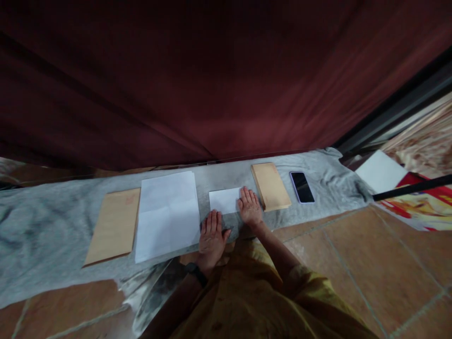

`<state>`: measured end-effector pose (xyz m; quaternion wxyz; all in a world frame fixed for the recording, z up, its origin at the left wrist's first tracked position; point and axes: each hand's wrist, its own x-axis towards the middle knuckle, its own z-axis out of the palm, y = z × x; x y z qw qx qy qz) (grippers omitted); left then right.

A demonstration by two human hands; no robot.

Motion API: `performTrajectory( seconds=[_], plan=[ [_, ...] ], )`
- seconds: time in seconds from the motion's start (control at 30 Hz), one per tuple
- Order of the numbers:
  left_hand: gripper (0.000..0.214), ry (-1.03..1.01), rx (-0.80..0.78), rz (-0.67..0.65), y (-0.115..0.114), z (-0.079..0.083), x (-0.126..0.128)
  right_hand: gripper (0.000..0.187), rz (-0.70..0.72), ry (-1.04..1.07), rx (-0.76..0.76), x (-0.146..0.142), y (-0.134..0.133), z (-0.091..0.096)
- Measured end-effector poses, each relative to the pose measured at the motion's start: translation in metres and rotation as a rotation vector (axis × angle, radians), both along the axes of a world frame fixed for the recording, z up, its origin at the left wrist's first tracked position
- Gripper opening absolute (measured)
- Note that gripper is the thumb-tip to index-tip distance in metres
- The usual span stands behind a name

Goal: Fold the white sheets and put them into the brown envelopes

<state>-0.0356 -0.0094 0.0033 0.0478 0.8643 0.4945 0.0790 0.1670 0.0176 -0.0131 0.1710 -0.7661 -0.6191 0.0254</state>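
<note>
A small folded white paper (pixel 223 199) lies on a grey cloth (pixel 45 230) spread on the floor. My right hand (pixel 250 206) rests flat on the paper's right edge, fingers stretched out. My left hand (pixel 212 238) lies flat on the cloth just below the paper's left corner, fingers together and extended, a dark band on its wrist. Left of it is a stack of large white sheets (pixel 167 214), then a large brown envelope (pixel 113 225). To the right of my right hand sits a stack of small brown envelopes (pixel 270 186).
A dark phone (pixel 302 187) lies on the cloth beyond the small envelopes. A maroon curtain (pixel 212 80) hangs behind the cloth. A white sheet (pixel 380 171) and a colourful printed item (pixel 423 205) lie at far right. Tiled floor (pixel 353 254) surrounds me.
</note>
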Motion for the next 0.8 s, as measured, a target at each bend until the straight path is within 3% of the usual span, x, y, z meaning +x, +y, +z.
performTrajectory(
  seconds=[0.13,0.2,0.37,0.43,0.57,0.8],
  plan=[
    [0.067,0.013,-0.011,0.0,-0.001,0.003,0.002,0.054,-0.041,0.034,0.026,0.0,-0.003,0.004],
    [0.067,0.025,-0.017,-0.002,0.0,0.004,0.003,0.055,0.003,0.048,0.053,-0.004,-0.004,0.009],
    [0.066,0.064,-0.042,-0.017,0.0,0.006,0.005,0.053,0.354,0.069,0.039,-0.033,-0.009,0.017],
    [0.065,0.071,-0.045,-0.029,0.0,0.006,0.004,0.05,0.428,0.074,0.011,-0.044,-0.012,0.016],
    [0.065,0.043,-0.045,-0.027,0.001,0.004,0.001,0.048,0.326,0.05,-0.017,-0.047,-0.017,0.012],
    [0.062,0.021,-0.03,-0.018,0.005,0.005,-0.006,0.053,0.09,-0.001,-0.016,-0.019,-0.024,0.012]
  ],
)
